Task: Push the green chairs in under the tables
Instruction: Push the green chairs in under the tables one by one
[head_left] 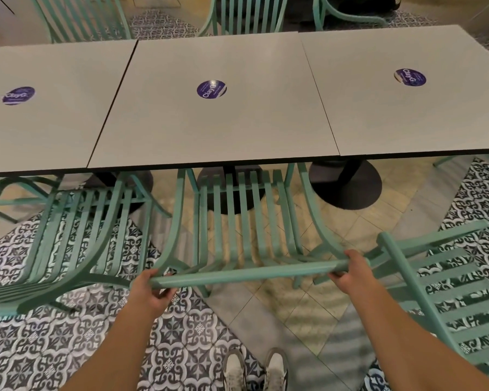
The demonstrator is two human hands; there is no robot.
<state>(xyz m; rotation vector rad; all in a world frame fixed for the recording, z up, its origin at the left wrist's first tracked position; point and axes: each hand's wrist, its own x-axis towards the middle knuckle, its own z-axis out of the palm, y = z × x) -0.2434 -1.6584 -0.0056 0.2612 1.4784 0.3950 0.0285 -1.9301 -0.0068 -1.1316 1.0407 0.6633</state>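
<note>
A green slatted chair [237, 221] stands in front of me at the middle grey table [215, 125], its seat front under the table's near edge. My left hand [150, 292] grips the left end of the chair's top rail [243, 273]. My right hand [350, 270] grips the rail's right end. A second green chair [76, 230] stands to the left, its seat partly under the left table [48, 114]. A third green chair [446, 294] stands at the right, turned at an angle and out from the right table [407, 108].
Three grey tables stand side by side, each with a round purple sticker [211, 89]. Black pedestal bases [347, 187] sit under them. More green chairs [246, 12] stand on the far side. The floor is patterned tile, and my white shoes [254, 371] are below.
</note>
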